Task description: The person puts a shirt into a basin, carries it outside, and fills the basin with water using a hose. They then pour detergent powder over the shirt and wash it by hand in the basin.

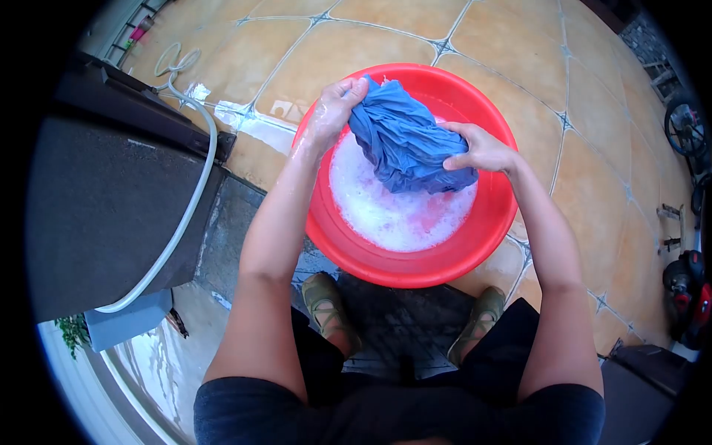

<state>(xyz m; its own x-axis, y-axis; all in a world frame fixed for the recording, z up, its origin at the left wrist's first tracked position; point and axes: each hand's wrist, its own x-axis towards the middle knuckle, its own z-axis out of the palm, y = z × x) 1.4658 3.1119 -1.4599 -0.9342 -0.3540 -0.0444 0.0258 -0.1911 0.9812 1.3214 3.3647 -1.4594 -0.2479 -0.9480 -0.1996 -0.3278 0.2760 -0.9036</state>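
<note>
A wet, crumpled blue cloth (408,141) is stretched between my hands above a round red basin (415,276). White suds (393,219) float on the water inside the basin. My left hand (337,105) pinches the cloth's upper left end near the basin's rim, and foam clings to the wrist. At the cloth's right end, my right hand (482,148) grips it with the thumb on the near side and fingers on the far side. The lower edge of the cloth hangs just over the suds. Whether it is a garment cannot be made out.
A pale hose (194,199) runs over a dark ledge (111,215) on the left and coils on the tiled floor (386,30). My feet in green shoes (324,308) stand at the basin's near side. A red and black machine (690,297) and a bicycle (686,126) are at far right.
</note>
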